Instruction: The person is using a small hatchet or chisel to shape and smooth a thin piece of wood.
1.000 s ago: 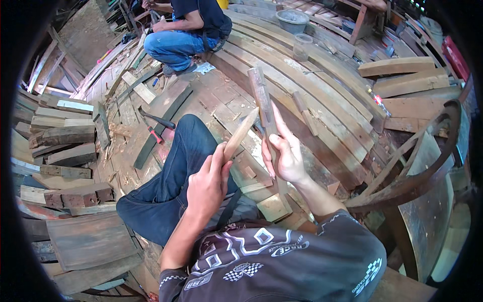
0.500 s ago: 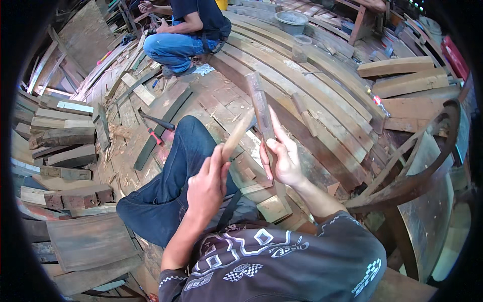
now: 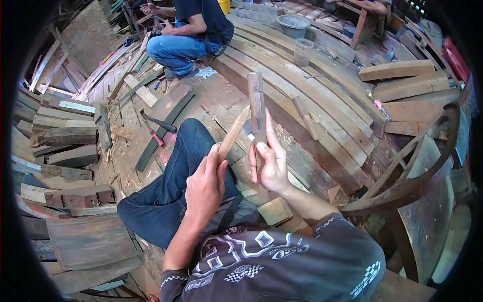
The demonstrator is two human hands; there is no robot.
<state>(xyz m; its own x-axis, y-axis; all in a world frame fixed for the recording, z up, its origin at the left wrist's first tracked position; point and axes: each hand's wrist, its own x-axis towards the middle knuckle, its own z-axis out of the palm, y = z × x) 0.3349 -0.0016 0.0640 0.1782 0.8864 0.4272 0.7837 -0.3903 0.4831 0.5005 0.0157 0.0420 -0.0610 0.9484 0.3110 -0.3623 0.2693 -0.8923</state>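
My left hand point(image 3: 204, 187) is closed round a pale, tapered wooden stick point(image 3: 235, 133), which points up and to the right. My right hand point(image 3: 272, 165) grips a long, narrow brown wooden bar point(image 3: 256, 95) with a dark slot-like mark along its face. The bar stands nearly upright in the picture, its lower end passing down below my hand. The stick's tip comes close to the bar's left side; I cannot tell whether they touch. Beneath my right hand lies a short pale wood block point(image 3: 275, 211).
A hammer-like tool point(image 3: 160, 122) and a red-handled tool point(image 3: 157, 138) lie left of my knee. Stacked timber point(image 3: 65, 137) lines the left side. A curved wooden frame point(image 3: 402, 194) stands at right. Another person point(image 3: 193, 38) squats ahead by long curved planks point(image 3: 322, 93).
My right hand has moved left, bringing the brown bar closer to the stick and more upright. My left hand has shifted slightly down and left, still holding the stick.
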